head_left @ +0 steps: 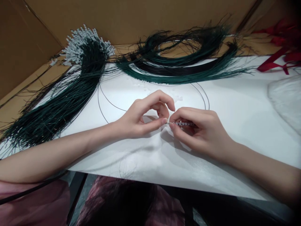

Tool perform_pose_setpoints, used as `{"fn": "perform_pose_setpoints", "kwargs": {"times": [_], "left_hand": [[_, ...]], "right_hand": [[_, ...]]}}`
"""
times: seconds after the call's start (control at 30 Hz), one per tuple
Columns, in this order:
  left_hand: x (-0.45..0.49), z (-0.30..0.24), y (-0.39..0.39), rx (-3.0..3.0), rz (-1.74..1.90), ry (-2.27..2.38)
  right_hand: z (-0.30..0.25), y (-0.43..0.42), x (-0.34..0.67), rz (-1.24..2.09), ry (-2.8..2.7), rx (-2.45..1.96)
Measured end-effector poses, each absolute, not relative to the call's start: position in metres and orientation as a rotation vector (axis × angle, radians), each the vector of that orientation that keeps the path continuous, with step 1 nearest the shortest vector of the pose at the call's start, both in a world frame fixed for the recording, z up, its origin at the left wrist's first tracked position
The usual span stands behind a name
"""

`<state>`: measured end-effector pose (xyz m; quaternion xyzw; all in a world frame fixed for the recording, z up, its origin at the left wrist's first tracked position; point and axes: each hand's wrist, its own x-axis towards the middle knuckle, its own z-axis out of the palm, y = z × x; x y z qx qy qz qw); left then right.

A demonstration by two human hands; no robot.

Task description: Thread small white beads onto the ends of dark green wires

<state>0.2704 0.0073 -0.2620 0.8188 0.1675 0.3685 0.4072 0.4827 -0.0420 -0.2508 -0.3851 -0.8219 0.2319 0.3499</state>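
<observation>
The white ridged strip [182,124] was positioned roughly horizontally in the grasp of the right hand [203,130], its inner portion exposed and its outer end partly concealed by the curled fingers. The thin dark wire [167,123] extended from the inner end, approximately in line with the strip, across a narrow gap to the pinched tips of the left hand [138,121].

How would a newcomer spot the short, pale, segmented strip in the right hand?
On the white tabletop, a bare left hand and bare right hand nearly meet. The pale segmented strip runs from the right hand's pinch, in line with thin dark wire. Unlike the many pale tips of the dark green strand bundle at upper left, it is hand-held.
</observation>
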Motion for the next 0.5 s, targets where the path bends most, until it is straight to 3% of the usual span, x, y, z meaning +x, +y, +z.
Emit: {"fn": "perform_pose_setpoints", "kwargs": {"times": [0.5], "left_hand": [[0.2713,-0.2608,0.0059,2.071,0.901,0.420]], "right_hand": [[-0.2522,-0.0409,0.4834,0.621,-2.089,-0.973]]}}
